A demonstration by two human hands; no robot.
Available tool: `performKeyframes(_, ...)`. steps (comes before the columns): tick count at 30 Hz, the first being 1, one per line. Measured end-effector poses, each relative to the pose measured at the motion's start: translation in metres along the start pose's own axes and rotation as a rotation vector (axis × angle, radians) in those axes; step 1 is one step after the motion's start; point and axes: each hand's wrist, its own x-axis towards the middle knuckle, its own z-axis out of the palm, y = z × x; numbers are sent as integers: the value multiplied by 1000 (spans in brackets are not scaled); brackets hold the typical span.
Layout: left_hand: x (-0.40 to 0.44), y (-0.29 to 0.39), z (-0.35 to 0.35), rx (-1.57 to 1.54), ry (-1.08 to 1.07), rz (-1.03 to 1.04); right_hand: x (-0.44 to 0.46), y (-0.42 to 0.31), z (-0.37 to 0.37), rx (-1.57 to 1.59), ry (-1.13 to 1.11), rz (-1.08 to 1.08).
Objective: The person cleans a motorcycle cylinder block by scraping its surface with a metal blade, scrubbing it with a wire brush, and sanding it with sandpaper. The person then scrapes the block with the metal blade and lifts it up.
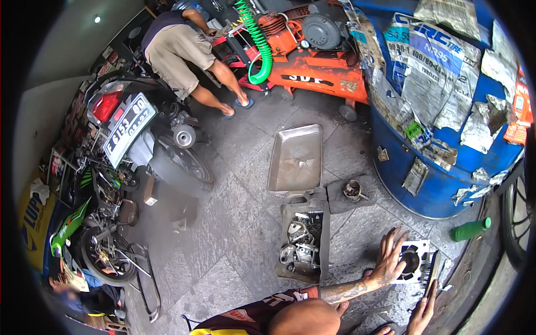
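My left hand (386, 261) rests at the left edge of a square, silver engine cylinder block (414, 246) on the floor, its fingers spread and one touching the edge. The block has a dark round bore in the middle. My right hand (423, 311) is lower right, fingers closed around the lower end of a long, narrow brush (435, 269). The brush lies along the right side of the block, its dark bristles facing the bore. The underside of the block is hidden.
A cut container (322, 245) of metal engine parts and a metal tray (295, 191) lie left. A small cup of parts (353, 190), green bottle (472, 229) and blue drum (416, 192) stand around. Further off are motorcycles (125, 131), an orange compressor (321, 72) and a bending person (181, 53).
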Motion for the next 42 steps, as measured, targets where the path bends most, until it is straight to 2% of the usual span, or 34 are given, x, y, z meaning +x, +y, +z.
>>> performKeyframes(1, -1, 5, 0, 84, 23, 67, -1, 3, -1, -36, -49, 5)
performKeyframes(2, -2, 9, -1, 88, 17, 63, 1, 0, -4, -143, -147, 166)
performKeyframes(4, -1, 20, -6, 224, -48, -5, 1, 23, -1, -196, -102, -106)
performKeyframes(6, 5, 33, -11, 280, -84, 17, 2, 7, -2, -173, -111, -122)
performKeyframes(8, 13, 43, -11, 308, -102, 3, -2, 4, -7, -215, -136, -25)
performKeyframes(10, 20, 48, -8, 363, -129, -12, -4, 14, -13, -334, -271, 180)
performKeyframes(11, 22, 49, -6, 390, -141, -15, -8, 22, -9, -266, -162, -126)
performKeyframes(14, 20, 40, 2, 337, -103, -5, -8, 52, -18, -430, -210, -57)
performKeyframes(18, 23, 50, -15, 338, -178, 22, -6, 60, -5, -257, -117, -161)
performKeyframes(20, 13, 26, 1, 344, -195, 44, -5, 75, -6, -304, -200, 21)
performKeyframes(22, 14, 31, -3, 343, -186, 48, -5, 67, -4, -286, -164, -50)
performKeyframes(24, 16, 37, -5, 338, -176, 53, -4, 55, -4, -303, -70, -267)
performKeyframes(25, 19, 42, -6, 297, -133, 37, -5, 56, -6, -304, -69, -269)
performKeyframes(27, 20, 44, -5, 255, -91, 19, -9, 57, -9, -300, -139, -88)
performKeyframes(31, 20, 41, -3, 253, -45, 59, -9, 53, -9, -244, -165, 46)
performKeyframes(37, 18, 40, 0, 242, -32, 38, -8, 37, -7, -250, -118, -66)
performKeyframes(39, 19, 43, -4, 235, -25, 37, -7, 36, -4, -311, -8, -338)
performKeyframes(40, 21, 47, -6, 256, -42, 28, -7, 37, -5, -312, -8, -339)
performKeyframes(42, 22, 49, -8, 277, -58, 18, -10, 41, -8, -251, -124, -75)
